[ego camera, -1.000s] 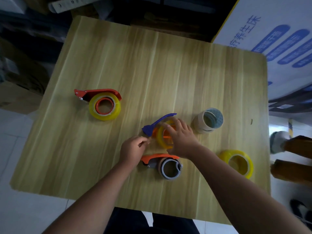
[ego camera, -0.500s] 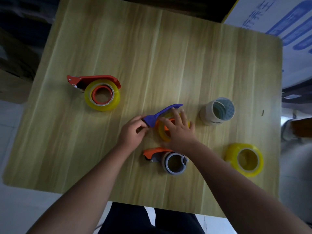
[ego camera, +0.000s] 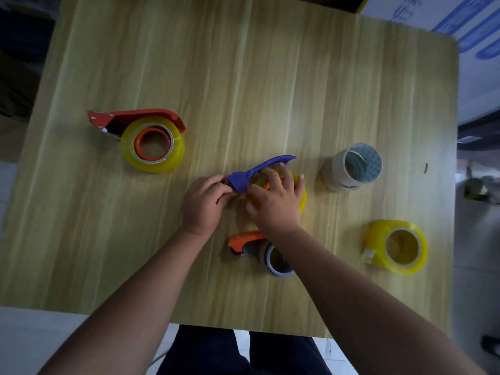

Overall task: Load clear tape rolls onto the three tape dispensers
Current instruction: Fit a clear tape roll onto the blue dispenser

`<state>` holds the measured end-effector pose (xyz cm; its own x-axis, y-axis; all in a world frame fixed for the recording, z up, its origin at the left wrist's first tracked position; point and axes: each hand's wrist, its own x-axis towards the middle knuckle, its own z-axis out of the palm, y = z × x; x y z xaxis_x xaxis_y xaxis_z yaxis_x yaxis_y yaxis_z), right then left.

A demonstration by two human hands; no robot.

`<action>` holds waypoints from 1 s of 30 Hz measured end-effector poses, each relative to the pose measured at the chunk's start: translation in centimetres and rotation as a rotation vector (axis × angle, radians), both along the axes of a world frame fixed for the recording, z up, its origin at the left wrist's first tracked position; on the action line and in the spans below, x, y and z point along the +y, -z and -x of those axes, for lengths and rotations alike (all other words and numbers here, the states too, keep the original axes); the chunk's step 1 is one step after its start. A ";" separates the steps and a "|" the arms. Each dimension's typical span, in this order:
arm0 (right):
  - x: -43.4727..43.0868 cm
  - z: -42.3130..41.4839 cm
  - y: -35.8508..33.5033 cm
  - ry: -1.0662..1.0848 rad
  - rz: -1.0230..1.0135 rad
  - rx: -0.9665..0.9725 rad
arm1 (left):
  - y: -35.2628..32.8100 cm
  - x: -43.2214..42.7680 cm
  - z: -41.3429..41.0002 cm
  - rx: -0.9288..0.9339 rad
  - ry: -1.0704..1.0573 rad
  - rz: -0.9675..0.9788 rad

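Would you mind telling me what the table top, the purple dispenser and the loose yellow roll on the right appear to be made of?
Table top: wood or wood-look laminate, matte, with straight pale grain stripes. Purple dispenser: probably moulded plastic, with uniform colour and a smooth, slightly glossy surface. Loose yellow roll: translucent glossy tape film, yellowish where layered, apparently on a pale cardboard core.

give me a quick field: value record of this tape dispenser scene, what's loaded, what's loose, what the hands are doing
surface: wooden table
loaded: red dispenser holding a yellowish tape roll
in progress: purple dispenser with tape roll under the hands
left hand: pinching the purple dispenser's front end
right hand: spread over the roll
third dispenser: orange and grey dispenser, nearest the person; roll on it cannot be told
loose rolls: yellowish loose roll lower right; pale roll stack upper right
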<state>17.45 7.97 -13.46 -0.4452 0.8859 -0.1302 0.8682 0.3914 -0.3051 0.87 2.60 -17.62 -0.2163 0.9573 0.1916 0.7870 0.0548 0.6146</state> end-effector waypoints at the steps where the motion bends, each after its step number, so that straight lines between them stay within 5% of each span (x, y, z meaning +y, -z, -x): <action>1: 0.0 0.1 0.2 0.008 -0.018 0.010 | 0.0 0.1 0.0 0.001 0.004 -0.023; 8: 0.2 0.5 0.8 0.023 -0.090 -0.013 | 0.4 0.2 0.4 0.045 0.030 -0.074; 18: 0.6 1.3 0.9 0.091 -0.047 -0.065 | 0.5 0.4 0.2 -0.054 -0.088 0.235; 30: 1.6 -2.8 -0.1 -0.014 0.000 0.303 | -1.3 1.5 1.4 -0.334 -0.159 0.254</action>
<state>20.24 9.55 -13.35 -0.4756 0.8796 0.0106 0.7321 0.4025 -0.5496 -0.58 4.10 -16.35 -0.3743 0.9149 -0.1509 0.5172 0.3410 0.7850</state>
